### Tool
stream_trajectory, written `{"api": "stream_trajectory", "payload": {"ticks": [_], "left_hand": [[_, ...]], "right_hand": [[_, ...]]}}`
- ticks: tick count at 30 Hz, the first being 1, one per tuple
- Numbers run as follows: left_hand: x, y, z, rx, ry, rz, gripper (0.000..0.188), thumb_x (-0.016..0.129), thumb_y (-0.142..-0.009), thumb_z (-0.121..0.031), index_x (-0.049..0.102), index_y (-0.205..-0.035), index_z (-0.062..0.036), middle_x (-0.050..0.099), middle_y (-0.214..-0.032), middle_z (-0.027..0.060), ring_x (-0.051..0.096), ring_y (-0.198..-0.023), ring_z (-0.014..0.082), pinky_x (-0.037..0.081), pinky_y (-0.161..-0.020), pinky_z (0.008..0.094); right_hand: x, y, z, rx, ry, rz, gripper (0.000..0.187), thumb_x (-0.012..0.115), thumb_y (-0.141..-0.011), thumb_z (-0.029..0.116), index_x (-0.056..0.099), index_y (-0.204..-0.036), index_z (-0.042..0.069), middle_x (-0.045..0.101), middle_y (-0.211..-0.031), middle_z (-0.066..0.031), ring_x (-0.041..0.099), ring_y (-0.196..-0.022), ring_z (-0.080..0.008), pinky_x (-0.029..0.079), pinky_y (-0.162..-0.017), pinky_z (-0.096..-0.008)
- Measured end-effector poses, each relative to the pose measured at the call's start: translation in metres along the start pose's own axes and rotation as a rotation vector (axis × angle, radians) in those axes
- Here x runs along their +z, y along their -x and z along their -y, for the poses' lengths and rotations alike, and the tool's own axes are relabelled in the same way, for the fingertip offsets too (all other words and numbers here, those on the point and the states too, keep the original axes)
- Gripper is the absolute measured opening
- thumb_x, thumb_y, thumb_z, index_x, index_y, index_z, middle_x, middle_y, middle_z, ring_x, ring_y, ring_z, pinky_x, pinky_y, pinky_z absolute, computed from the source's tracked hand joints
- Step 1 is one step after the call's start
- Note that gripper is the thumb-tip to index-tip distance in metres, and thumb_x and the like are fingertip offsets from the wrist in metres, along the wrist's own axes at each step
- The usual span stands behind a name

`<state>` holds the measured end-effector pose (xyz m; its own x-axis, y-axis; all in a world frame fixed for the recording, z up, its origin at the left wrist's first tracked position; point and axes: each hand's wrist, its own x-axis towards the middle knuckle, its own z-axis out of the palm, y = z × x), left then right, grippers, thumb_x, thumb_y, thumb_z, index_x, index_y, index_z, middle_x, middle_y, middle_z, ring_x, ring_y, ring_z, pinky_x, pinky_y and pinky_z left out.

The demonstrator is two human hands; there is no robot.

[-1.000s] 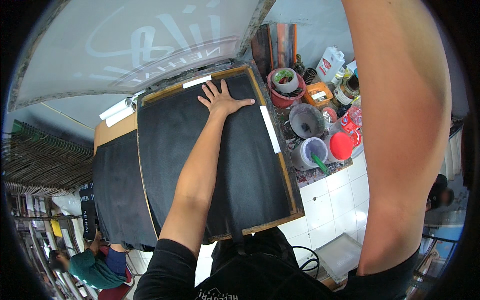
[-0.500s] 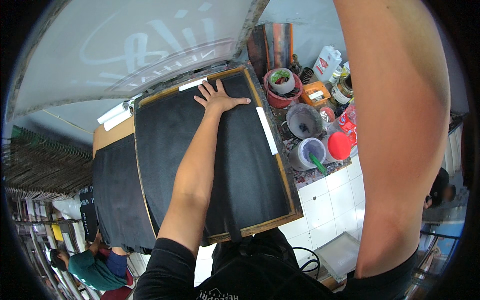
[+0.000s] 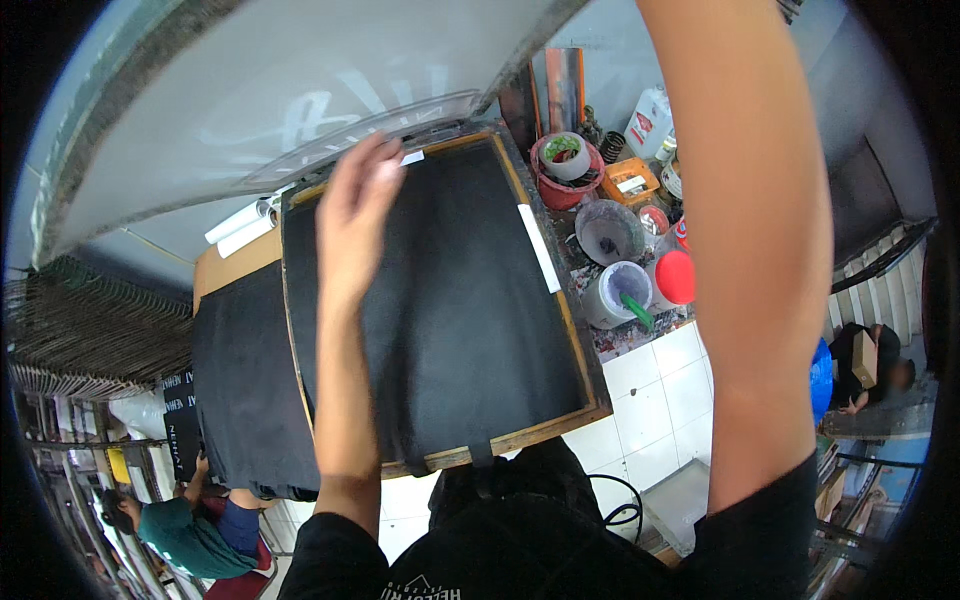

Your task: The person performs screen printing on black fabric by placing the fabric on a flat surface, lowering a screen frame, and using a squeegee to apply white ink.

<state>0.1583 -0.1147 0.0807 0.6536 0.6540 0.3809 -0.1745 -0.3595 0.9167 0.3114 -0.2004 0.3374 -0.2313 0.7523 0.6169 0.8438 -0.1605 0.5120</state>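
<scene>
A piece of black fabric (image 3: 470,300) lies flat on a wood-edged board (image 3: 520,442), with strap-like bands over its near edge. Above the fabric's far left part, my left hand (image 3: 358,205) is raised, its fingers bent and smeared by motion; nothing shows in it. Over the far side a framed printing screen (image 3: 290,85) with pale lettering stands tilted up. My right arm reaches up past the top edge of the picture, so my right hand is out of sight. White strips (image 3: 540,248) lie along the board's right and far edges.
A second black fabric piece (image 3: 240,370) lies on a board at left. Right of the board stand a grey bowl (image 3: 608,232), a tub with a green tool (image 3: 618,292) and a red-lidded jar (image 3: 675,278). One person (image 3: 195,535) sits at lower left; another (image 3: 868,370) is at far right.
My left hand has lifted off the fabric and moved left, its spread fingers now bent. The screen has tipped lower toward me. My right arm has shifted left.
</scene>
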Motion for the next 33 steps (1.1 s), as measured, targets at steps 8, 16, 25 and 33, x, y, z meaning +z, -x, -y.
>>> {"api": "stream_trajectory", "payload": {"ticks": [8,16,25,33], "left_hand": [[-0.140,0.190,-0.069,0.118,0.362,0.034,0.057,0.048,-0.105,-0.053,0.056,-0.128,-0.0015,0.069,-0.105,0.0211,0.068,-0.095,0.0330,0.053,-0.087,0.0473],[-0.120,0.347,-0.003,-0.846,0.678,-0.108,0.033,0.053,-0.103,-0.014,0.062,-0.116,0.0145,0.070,-0.111,0.0340,0.074,-0.096,0.0390,0.060,-0.092,0.0476],[-0.106,0.361,0.027,-1.174,1.078,-0.494,0.033,0.051,-0.093,-0.014,0.061,-0.106,0.0141,0.060,-0.125,0.0418,0.057,-0.125,0.0546,0.046,-0.111,0.0607],[-0.124,0.356,0.022,-1.259,0.867,-0.299,0.048,0.049,-0.104,-0.030,0.062,-0.114,0.0146,0.068,-0.117,0.0348,0.072,-0.102,0.0408,0.059,-0.092,0.0459]], "right_hand": [[-0.034,0.146,0.124,0.397,-0.607,-0.045,0.029,0.073,-0.093,0.029,0.074,-0.095,0.000,0.074,-0.086,-0.0147,0.073,-0.077,-0.0298,0.054,-0.067,-0.0357],[0.050,0.154,0.145,0.648,-0.925,0.359,0.036,0.070,-0.092,0.029,0.073,-0.106,-0.003,0.073,-0.105,-0.0256,0.071,-0.096,-0.0410,0.054,-0.086,-0.0458],[0.329,0.101,0.174,0.450,-0.586,0.492,0.074,0.078,-0.086,0.037,0.050,-0.146,0.003,0.048,-0.151,-0.0240,0.044,-0.142,-0.0380,0.036,-0.117,-0.0503],[0.328,0.060,0.176,0.255,-0.623,0.693,0.062,0.082,-0.079,0.037,0.061,-0.130,0.008,0.064,-0.124,-0.0142,0.060,-0.118,-0.0341,0.047,-0.097,-0.0529]]}}
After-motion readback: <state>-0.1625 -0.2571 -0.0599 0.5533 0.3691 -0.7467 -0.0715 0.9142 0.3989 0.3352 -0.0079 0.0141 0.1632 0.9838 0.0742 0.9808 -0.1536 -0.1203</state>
